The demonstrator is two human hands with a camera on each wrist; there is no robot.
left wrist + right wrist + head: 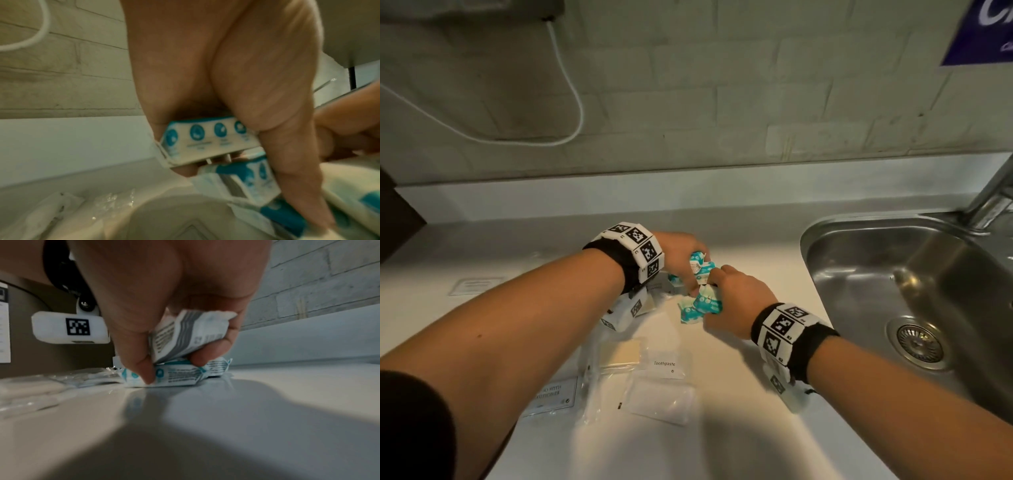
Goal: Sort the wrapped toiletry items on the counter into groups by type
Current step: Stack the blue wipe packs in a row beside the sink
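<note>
Several small teal-and-white wrapped soaps (698,301) are bunched in the middle of the white counter (756,267). My left hand (685,253) grips one of these soaps (207,139) between thumb and fingers, just above others. My right hand (726,294) pinches another wrapped soap (189,335), tilted, above a soap lying flat on the counter (179,374), which its thumb touches. Nearer to me lie clear sachets: a toothpaste packet (666,365), a packet with a beige bar (619,353), a white pad packet (661,399) and a shampoo-with-conditioner packet (553,394).
A steel sink (914,291) with a drain and tap (993,192) lies right of the hands. A brick-pattern wall with a white cable (571,102) runs behind. A small card (472,286) lies at the left of the counter.
</note>
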